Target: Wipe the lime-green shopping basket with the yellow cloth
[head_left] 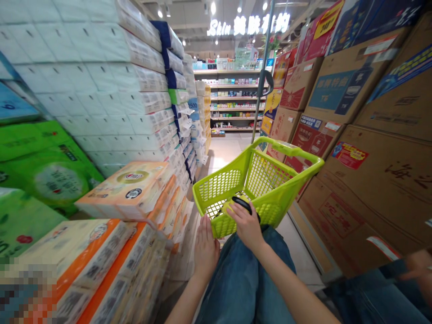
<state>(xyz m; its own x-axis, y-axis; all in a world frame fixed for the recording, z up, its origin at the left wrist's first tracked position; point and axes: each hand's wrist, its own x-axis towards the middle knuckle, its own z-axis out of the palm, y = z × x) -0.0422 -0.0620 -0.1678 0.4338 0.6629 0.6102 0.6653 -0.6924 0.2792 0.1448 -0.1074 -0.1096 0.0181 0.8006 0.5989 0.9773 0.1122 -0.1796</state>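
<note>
my open left grip touches a lime-green plastic basket. can't tell if my right grip holds its curved black handle

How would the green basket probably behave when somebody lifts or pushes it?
The basket probably stays stiff: it looks like moulded plastic. It seems light for its size, having many holes. Wider above than below, it may tip if pushed high.

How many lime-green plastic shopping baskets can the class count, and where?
1: the lime-green lattice-sided plastic basket, between white wrapped packs and brown cardboard boxes, with the left hand and right hand at its near side. Others may be hidden.
</note>
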